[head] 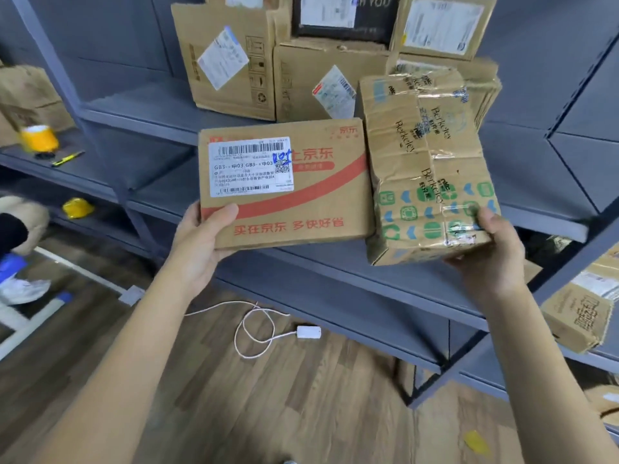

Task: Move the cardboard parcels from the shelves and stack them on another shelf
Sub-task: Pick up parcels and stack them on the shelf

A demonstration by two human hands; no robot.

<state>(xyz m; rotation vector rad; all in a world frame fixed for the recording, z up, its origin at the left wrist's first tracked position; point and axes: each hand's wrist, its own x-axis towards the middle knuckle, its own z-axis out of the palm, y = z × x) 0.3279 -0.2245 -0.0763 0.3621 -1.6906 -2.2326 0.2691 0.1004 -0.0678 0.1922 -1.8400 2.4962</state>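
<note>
Head cam, L hand [197, 242] grips red-print parcel [284, 184], R hand [487, 252] taped parcel [430, 169]

Left hand [201, 241] grips the lower left corner of a flat brown cardboard parcel with red printing and a white shipping label [284, 184], thumb on its face. Right hand [485, 252] holds the lower right corner of a creased, tape-wrapped brown cardboard parcel with green and blue markings [428, 169]. The two parcels sit side by side, edges touching, raised before a grey metal shelf [140, 112] bearing stacked brown cardboard boxes [231, 61]. A white cable with adapter [268, 329] lies on the wood-pattern floor [268, 413].
</note>
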